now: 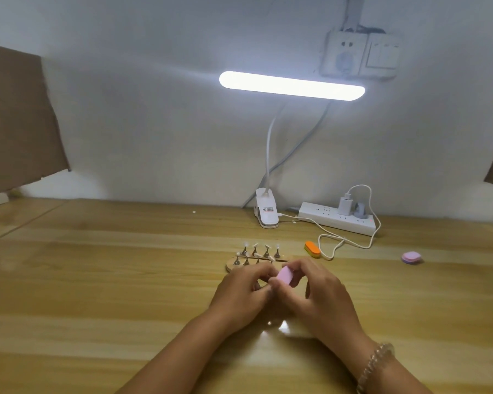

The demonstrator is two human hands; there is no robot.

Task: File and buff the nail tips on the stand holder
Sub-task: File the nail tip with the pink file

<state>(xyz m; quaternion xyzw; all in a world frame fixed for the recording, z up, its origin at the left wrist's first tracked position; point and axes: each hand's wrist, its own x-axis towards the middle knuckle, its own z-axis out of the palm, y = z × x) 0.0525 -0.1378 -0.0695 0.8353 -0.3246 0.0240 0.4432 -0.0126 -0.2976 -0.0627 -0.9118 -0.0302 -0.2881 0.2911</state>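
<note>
A wooden stand holder (230,265) lies on the desk with several small metal pegs (255,252) carrying pale nail tips. Just in front of it my right hand (322,302) pinches a small pink buffer block (370,275) between thumb and fingers. My left hand (241,294) meets it at the centre, fingers curled and pinching something small against the block; what it holds is hidden by the fingers. Both hands cover the near edge of the stand.
An orange buffer block (312,249) lies right of the stand, and a pink-purple block (411,257) farther right. A clip lamp (266,211), a white power strip (339,218) and a looping white cable (336,243) sit at the back. Cardboard (17,118) stands left.
</note>
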